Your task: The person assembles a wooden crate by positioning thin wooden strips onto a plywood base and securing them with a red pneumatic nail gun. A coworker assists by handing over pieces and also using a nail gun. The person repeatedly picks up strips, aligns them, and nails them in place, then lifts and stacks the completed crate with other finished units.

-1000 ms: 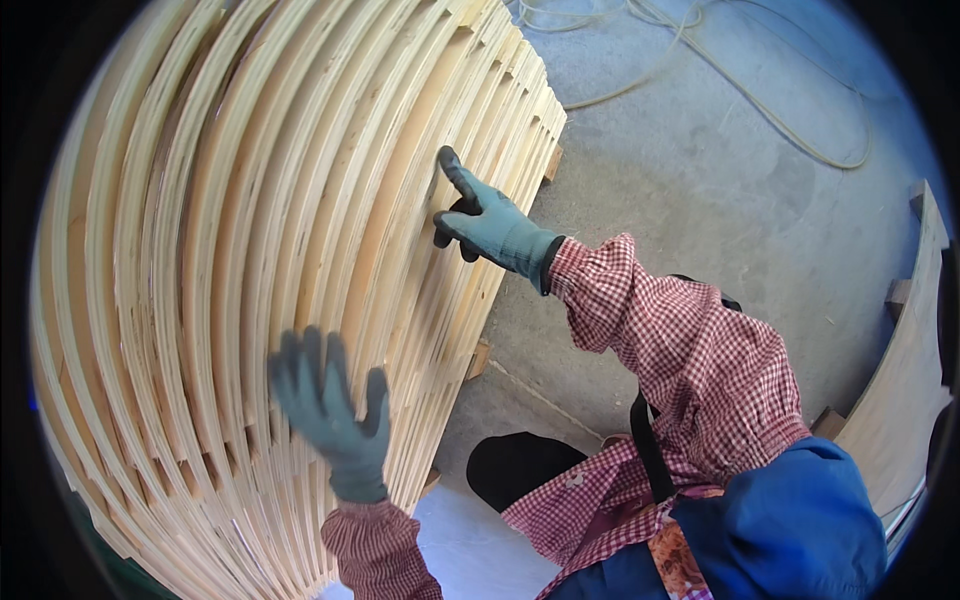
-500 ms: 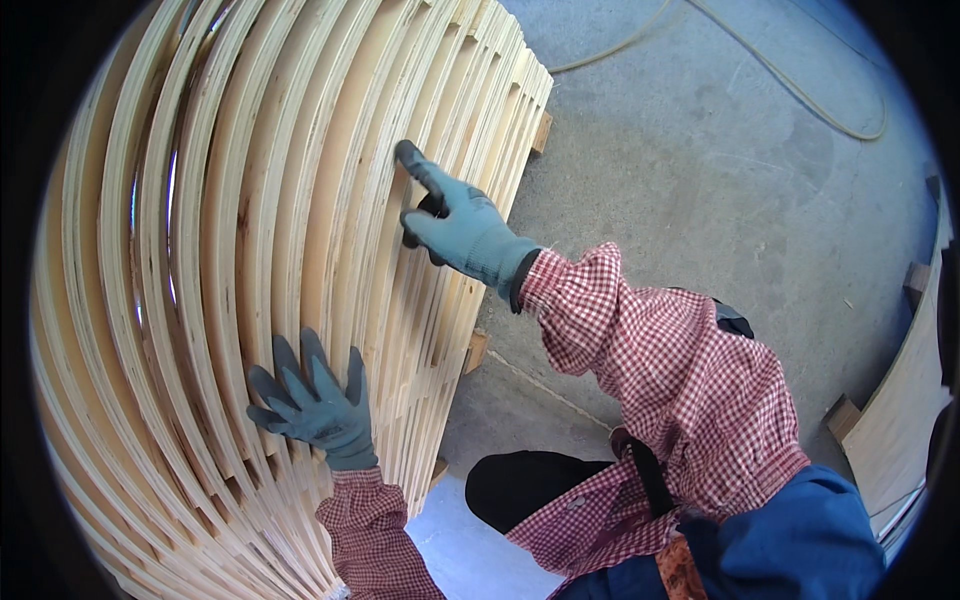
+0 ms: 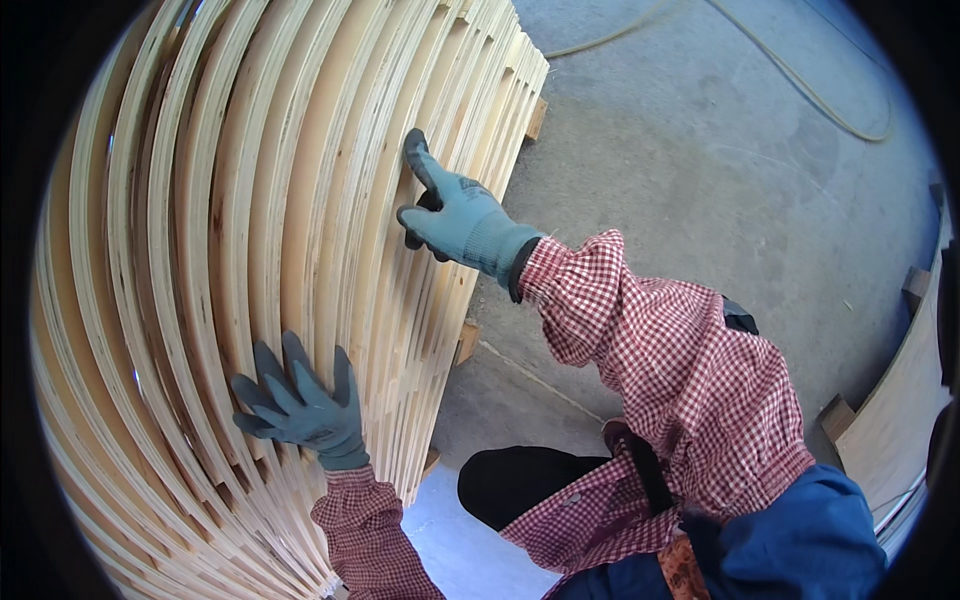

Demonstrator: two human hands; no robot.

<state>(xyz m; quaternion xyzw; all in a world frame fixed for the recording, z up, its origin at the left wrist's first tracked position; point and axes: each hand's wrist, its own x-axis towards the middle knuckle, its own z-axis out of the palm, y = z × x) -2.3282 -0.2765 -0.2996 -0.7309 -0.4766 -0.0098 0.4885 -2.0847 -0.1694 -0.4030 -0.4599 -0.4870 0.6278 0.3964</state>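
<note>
A long row of pale plywood panels [image 3: 305, 190] stands on edge, packed side by side, their layered edges facing up. My left hand [image 3: 305, 405], in a grey-blue work glove with dark fingertips, lies over the panel edges toward the near end. Its fingers are spread and seem to hold nothing. Farther off, at the right part of the row, my right hand [image 3: 458, 218] is in a matching glove. One finger stretches forward and the thumb stands apart from it; the other fingers are curled under and partly hidden. I see nothing held in it, though it may touch the panel edges.
Wooden blocks [image 3: 467, 342] show beneath the row's right side. Concrete floor [image 3: 690, 170] lies to the right, with a pale hose [image 3: 790, 75] across it. At the far right stands another wooden board [image 3: 895, 400] beside small blocks [image 3: 838, 417]. My dark shoe [image 3: 520, 485] is near the row.
My left hand has shifted slightly left over the panels, and the panels at the left also appear farther left. The right hand keeps nearly the same place and shape. The view has shifted a little.
</note>
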